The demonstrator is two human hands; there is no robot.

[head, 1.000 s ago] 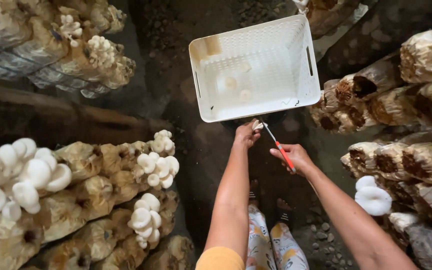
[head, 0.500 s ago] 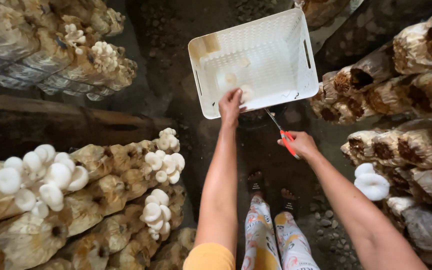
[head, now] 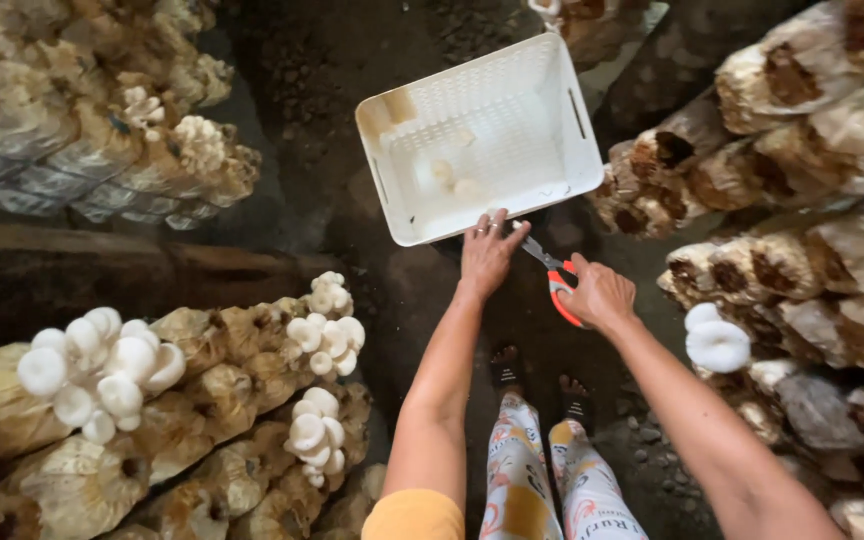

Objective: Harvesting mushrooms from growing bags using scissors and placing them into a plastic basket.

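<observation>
A white plastic basket (head: 582,120) with slotted walls lies on the dark ground ahead of me, with a few pale mushroom pieces (head: 449,178) inside. My left hand (head: 490,252) hovers at its near rim, fingers spread and empty. My right hand (head: 602,295) holds red-handled scissors (head: 555,280), blades pointing toward the left hand. Below them I see my patterned trousers and sandalled feet (head: 542,385).
Stacked brown grow bags line both sides. White mushroom clusters (head: 102,365) sprout on the left stack, with more mushrooms (head: 324,335) closer to my left arm, and one white mushroom cap (head: 717,340) on the right stack. A narrow dirt aisle runs between.
My left hand reached into the basket, then drew back to its near rim with fingers spread. The right hand with the scissors moved slightly lower and nearer.
</observation>
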